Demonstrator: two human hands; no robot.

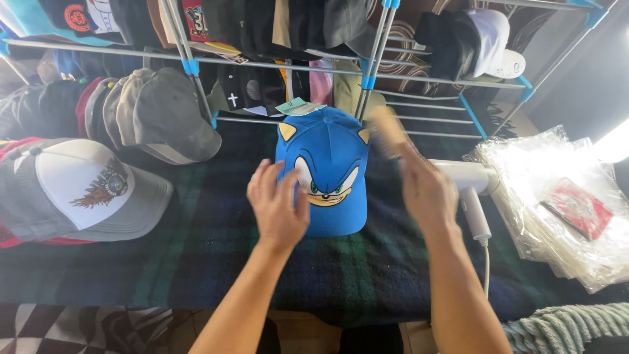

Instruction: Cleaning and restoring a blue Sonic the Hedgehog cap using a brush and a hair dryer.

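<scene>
Left hand (278, 203) lies flat, fingers spread, on the left front of the blue cartoon-face cap (329, 172), pinning it to the dark plaid blanket (196, 249), while the right hand (426, 190) is closed around a blurred tan brush (388, 131) held over the cap's right edge. This looks like the brushing step, and the next stroke seems to call for a steady hold so the cap stays put. Beyond stand a white handheld steamer (468, 180) and a rack of caps (367, 72).

Left hand (278, 206) on blue cartoon cap (331, 164), right hand (426, 190) gripping blurred brush (388, 131)
</scene>
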